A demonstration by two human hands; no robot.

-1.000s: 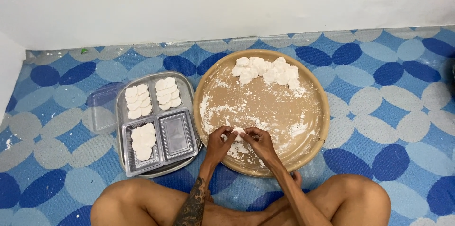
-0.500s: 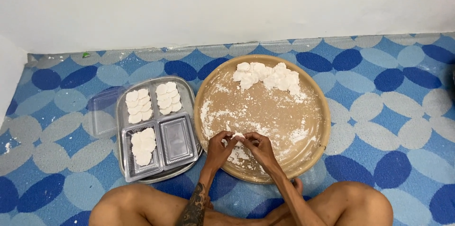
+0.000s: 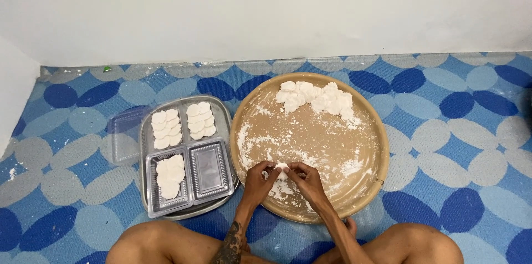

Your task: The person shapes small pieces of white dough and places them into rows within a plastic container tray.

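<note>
Both left hand and right hand pinching one white dough piece over round tan tray; clear plastic packages at left.

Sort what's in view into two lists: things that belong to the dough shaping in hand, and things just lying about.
In use:
- small white dough piece, pinched by left hand and right hand
- round floured brown tray
- pile of white dough lumps
- clear plastic boxes of flat white pieces on metal tray

Lying about:
- clear plastic lid
- blue patterned floor mat
</note>
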